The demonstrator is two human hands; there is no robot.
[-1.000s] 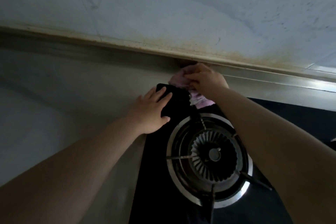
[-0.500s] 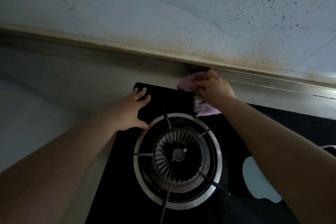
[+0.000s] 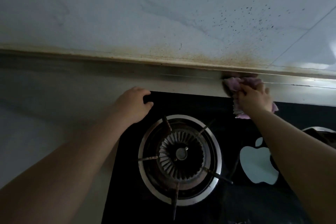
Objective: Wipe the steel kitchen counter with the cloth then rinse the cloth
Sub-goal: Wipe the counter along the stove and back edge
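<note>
A stained wall (image 3: 163, 14) rises behind the steel surface (image 3: 72, 87), which carries a black stove (image 3: 245, 202) with a round burner (image 3: 180, 158). The left hand (image 3: 132, 105) rests on the stove's far left corner, fingers loosely bent, holding nothing. The right hand (image 3: 254, 98) grips a bunched pink cloth (image 3: 234, 85) on the surface's back strip; the cloth's long axis runs from the wall toward the stove.

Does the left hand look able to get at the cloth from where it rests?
Probably yes. The left hand rests on the hob's back corner; nothing stands between it and the pink cloth, gripped by the right hand.
</note>
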